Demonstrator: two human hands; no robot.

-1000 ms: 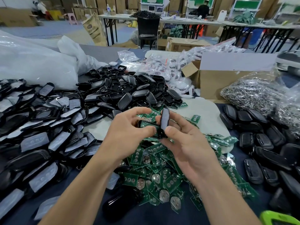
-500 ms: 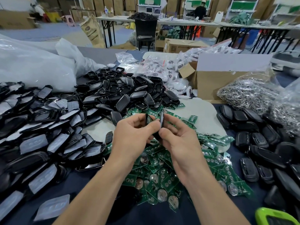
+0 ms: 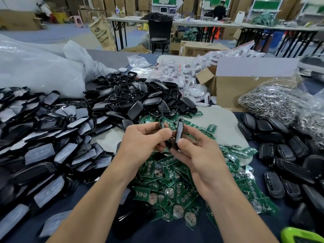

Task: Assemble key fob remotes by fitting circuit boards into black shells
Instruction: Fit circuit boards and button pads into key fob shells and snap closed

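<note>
Both hands are held just above the heap of green circuit boards (image 3: pixel 166 176). The right hand (image 3: pixel 201 155) pinches a black shell (image 3: pixel 179 135) between thumb and fingers, edge-on, so its inner face cannot be seen. The left hand (image 3: pixel 145 141), fingers curled, grips a second black piece (image 3: pixel 161 124), which is mostly hidden behind the thumb. Whether a board sits in either piece cannot be made out. Loose shells (image 3: pixel 140 102) are piled behind. A green object (image 3: pixel 301 235) is cut off at the lower right corner.
</note>
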